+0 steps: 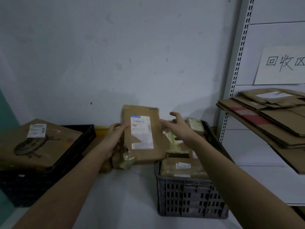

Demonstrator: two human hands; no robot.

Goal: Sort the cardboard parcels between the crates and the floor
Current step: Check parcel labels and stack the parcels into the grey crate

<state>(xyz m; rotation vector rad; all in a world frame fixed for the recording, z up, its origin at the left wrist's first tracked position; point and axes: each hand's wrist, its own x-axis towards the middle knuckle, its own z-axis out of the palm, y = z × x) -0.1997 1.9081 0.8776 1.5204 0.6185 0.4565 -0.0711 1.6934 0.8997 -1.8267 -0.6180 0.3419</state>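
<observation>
We hold a flat parcel (142, 133) upright in our left hand (115, 138), fingers clamped along its left edge, label facing us. It hangs above the floor (125, 192) in the gap between the two crates, at 12 o'clock from us. Our right hand (177, 128) is spread open and empty, just right of the parcel, over the grey crate (189, 195) at 2 o'clock, which already carries several parcels. The black crate (79, 142) at 9 o'clock bears a large box (41, 142) across its top.

The step, as we judge it, is reading the label and choosing a place. To do it well, we should bring the right hand onto the free edge so the thin card does not bend or slip, then lower it flat rather than drop it. Crumpled wrapping (122, 157) hangs below the left hand; whether it belongs to the parcel we cannot tell.
</observation>
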